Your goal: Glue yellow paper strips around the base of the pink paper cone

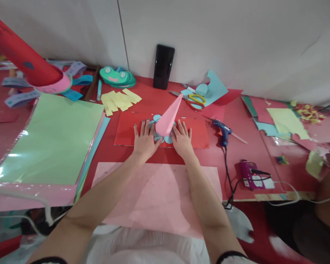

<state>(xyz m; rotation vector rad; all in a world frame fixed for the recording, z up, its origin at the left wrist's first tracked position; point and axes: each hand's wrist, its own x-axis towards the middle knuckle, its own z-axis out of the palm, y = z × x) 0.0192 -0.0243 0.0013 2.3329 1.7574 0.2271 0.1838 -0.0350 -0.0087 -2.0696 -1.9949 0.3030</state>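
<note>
A pink paper cone (167, 119) stands, tip leaning up and right, on light blue rounded paper pieces (168, 139). These lie on a red sheet or board (123, 128). My left hand (145, 139) rests flat on the left side of them, fingers spread. On the right side my right hand (183, 138) lies with its fingers stretched out over the blue paper and the red sheet. Both hands are close to the cone's base; whether they touch it I cannot tell. Neither hand holds anything. A pink sheet (154, 194) lies under my forearms.
Scissors (196, 101), a blue glue gun (224, 132) with its cord and a purple power box (251, 175) are to the right. A phone (164, 66) leans on the wall. Yellow strips (119, 101), green frog-face cutouts (117, 77) and green sheets (57, 143) are left. Another person sits far right.
</note>
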